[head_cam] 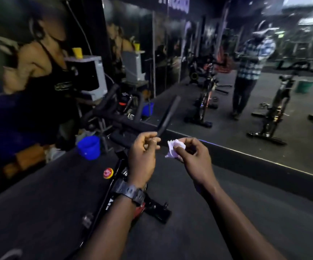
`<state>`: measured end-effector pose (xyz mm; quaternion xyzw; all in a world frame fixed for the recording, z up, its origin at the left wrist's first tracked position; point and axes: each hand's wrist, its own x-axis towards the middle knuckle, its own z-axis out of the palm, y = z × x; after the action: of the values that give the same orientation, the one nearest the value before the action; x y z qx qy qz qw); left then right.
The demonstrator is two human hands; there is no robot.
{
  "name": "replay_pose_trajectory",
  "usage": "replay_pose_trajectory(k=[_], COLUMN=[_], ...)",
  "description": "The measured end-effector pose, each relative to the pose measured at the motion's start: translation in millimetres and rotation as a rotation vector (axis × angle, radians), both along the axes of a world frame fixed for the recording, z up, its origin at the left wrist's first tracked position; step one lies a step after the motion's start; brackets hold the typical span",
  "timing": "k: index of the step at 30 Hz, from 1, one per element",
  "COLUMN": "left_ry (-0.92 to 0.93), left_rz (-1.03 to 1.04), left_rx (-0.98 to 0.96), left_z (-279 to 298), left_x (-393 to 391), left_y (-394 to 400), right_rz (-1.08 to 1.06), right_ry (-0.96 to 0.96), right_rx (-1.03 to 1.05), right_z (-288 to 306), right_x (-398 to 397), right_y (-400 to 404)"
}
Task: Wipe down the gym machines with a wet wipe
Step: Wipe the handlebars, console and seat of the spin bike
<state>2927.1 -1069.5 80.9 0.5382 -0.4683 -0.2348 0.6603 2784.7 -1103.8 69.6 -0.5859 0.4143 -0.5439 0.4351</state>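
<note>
Your wet wipe (175, 150) is bunched into a small white wad, pinched between the thumb and fingers (178, 148) of your right hand (195, 160), held in the air in front of you and just above the exercise bike (125, 126). It touches no part of the machine yet. Your left hand (142, 156) is beside it, loosely curled with the fingertips drawn together; it grasps nothing that can be seen, and it sits right against the near end of the bike's handlebar (167, 116), though contact cannot be told for sure.

The step in hand looks like readying the wipe before it meets the bar. Open the wad out so a flat, damp face is presented, wrap it around the grip, and draw it along the full length in one pass, turning to a clean face for the next bar. Steady the bar with your left hand so it does not swing.

A blue bucket (89, 147) stands on the floor to the left, well clear. A wristwatch (130, 191) sits on your left wrist. The mirror (245, 91) ahead reflects more bikes. A red and yellow knob (108, 173) on the frame bears marking too blurred to read, and the lettering high on the wall and on the bike's frame is likewise illegible.
</note>
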Motion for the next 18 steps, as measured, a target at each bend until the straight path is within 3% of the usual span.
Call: replay_pose_trajectory(k=[7, 11, 18], left_ry=[-0.080, -0.280, -0.551], left_rz=[0.097, 0.130, 0.213], left_rx=[0.083, 0.206, 0.449], left_z=[-11.4, -19.7, -37.9], left_x=[19.2, 19.3, 37.4], left_y=[-86.1, -137.0, -187.1], right_rz=[0.022, 0.032, 0.266], right_ry=[0.200, 0.316, 0.803], right_rx=[-0.192, -0.314, -0.563], right_z=[-21.5, -31.2, -66.1], right_x=[16.3, 24.1, 58.4], right_y=[-102.5, -152.7, -195.1])
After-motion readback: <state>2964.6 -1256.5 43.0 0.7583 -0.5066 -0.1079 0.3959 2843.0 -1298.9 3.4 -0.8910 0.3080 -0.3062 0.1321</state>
